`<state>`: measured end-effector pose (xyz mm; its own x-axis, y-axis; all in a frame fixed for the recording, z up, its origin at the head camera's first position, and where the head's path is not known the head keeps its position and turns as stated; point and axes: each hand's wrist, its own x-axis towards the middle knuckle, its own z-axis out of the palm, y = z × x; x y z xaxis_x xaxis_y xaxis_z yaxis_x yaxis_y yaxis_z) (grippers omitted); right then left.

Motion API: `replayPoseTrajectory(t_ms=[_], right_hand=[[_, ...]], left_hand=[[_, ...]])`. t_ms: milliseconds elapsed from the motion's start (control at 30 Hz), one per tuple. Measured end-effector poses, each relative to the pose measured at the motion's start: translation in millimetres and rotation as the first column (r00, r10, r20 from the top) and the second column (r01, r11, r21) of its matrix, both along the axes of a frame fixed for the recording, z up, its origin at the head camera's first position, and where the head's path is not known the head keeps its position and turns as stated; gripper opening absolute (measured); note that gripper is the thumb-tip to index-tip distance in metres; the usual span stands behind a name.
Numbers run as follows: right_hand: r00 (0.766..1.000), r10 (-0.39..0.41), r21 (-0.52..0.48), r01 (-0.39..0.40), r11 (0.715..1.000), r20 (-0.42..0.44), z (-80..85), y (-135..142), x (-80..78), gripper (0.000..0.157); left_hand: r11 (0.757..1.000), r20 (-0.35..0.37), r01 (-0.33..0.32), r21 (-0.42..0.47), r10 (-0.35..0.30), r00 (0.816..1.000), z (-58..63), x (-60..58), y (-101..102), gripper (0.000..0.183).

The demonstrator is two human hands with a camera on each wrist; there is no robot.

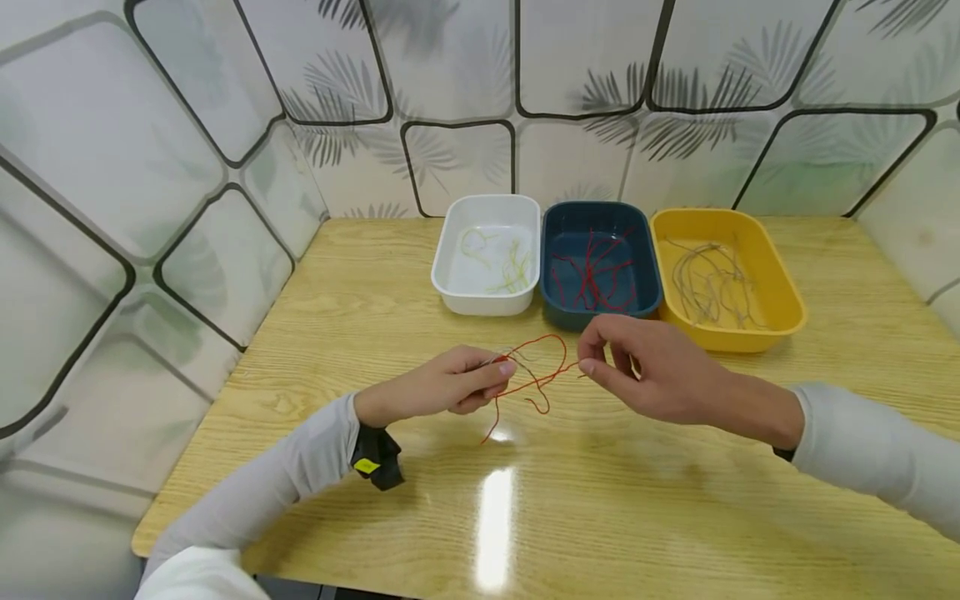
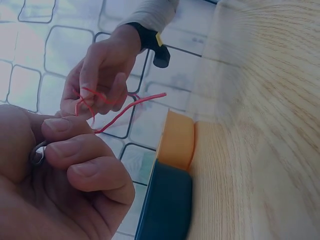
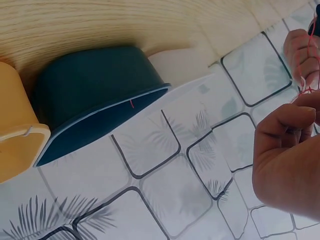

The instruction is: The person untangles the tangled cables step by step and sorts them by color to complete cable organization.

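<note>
My left hand (image 1: 465, 382) grips a small tangle of strings between thumb and fingers above the table. Loops and loose ends of red string (image 1: 564, 354) stick out of it toward the right. A greyish string (image 2: 38, 154) shows as a small loop against the curled fingers in the left wrist view. On the other side, my right hand (image 1: 667, 371) pinches a red strand between thumb and forefinger, and the strand runs across to the left hand. The inside of the left fist is hidden.
Behind the hands stand a white tub (image 1: 486, 305) with yellow-green strings, a dark blue tub (image 1: 581, 319) with red strings and a yellow tub (image 1: 787, 312) with beige strings, side by side. The wooden table (image 1: 600, 517) meets a patterned curtain (image 1: 465, 50) at the back.
</note>
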<state>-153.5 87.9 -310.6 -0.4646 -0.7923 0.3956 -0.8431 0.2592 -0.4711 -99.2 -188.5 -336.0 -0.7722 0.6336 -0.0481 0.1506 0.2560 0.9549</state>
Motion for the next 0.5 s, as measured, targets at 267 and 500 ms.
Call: replayPoseTrajectory(t_ms=[267,500], right_hand=[[1.0,0.025,-0.069,-0.025,0.997,-0.001,-2.7,6.3,-3.5,0.016],[0.999,0.008,-0.102,-0.003,0.995,0.041,-3.2,10.1,-9.3,0.018]], left_hand=[[0.967,0.011,-0.195,0.166,0.196,0.981,-0.9,-0.8,-3.9,0.041],[0.92,0.053,-0.3,0.254,0.296,0.954,2.4,-1.2,-5.1,0.04]])
